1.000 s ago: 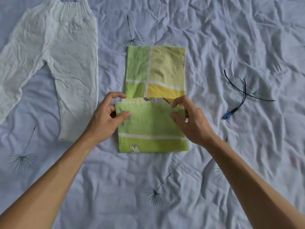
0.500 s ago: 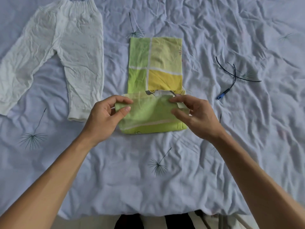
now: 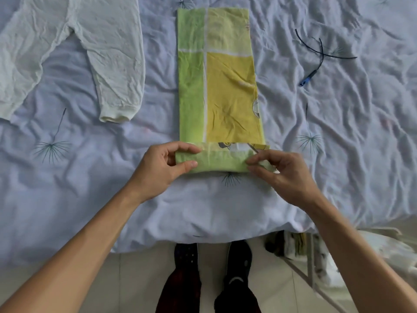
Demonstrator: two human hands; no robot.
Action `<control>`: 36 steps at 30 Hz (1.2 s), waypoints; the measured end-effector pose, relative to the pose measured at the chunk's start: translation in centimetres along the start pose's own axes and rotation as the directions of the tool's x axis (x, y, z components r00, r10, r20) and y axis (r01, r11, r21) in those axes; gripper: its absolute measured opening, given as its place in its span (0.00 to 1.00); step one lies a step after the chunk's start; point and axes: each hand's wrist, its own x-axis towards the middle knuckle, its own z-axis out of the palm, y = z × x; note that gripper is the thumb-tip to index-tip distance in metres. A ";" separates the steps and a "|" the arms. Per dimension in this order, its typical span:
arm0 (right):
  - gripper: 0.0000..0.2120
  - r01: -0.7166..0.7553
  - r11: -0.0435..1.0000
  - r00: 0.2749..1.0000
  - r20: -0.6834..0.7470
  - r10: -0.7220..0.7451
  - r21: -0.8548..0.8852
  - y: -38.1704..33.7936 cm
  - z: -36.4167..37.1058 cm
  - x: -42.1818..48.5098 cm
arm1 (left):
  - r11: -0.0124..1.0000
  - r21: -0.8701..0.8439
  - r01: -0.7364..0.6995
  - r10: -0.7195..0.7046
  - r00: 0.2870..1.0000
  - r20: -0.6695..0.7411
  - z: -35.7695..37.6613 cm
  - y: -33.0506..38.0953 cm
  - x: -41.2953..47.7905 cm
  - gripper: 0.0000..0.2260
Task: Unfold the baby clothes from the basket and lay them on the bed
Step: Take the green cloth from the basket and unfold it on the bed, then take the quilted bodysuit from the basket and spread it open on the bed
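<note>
A green and yellow garment [image 3: 216, 86] lies flat on the bed [image 3: 90, 188], its near end folded into a narrow band. The left hand [image 3: 158, 170] pinches the band's left corner between thumb and fingers; the right hand [image 3: 286, 175] pinches its right corner. White baby trousers [image 3: 74, 46] lie spread to the left, and a black cable [image 3: 320, 50] lies to the right.
</note>
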 end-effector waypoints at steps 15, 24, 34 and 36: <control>0.08 0.085 0.956 0.977 0.211 -0.025 -0.280 0.4 -0.8 -1.4 | 0.985 0.173 -0.003 -0.006 0.999 0.053 0.6 -2.2 -2.3 0.15; 0.07 0.062 0.957 0.929 0.366 0.049 -0.284 0.4 -1.3 -3.5 | 0.985 0.169 0.019 -0.034 0.995 0.089 0.2 -2.7 -4.4 0.11; 0.33 0.089 0.931 0.996 0.051 -0.076 -0.354 -7.9 -3.3 -3.9 | 0.887 0.449 -0.105 0.177 0.976 -0.123 -1.7 6.5 -6.8 0.34; 0.37 0.121 0.899 0.992 0.024 -0.122 -0.422 -12.2 -5.3 -4.0 | 0.846 0.512 -0.148 0.266 0.950 -0.164 -2.6 11.3 -7.6 0.37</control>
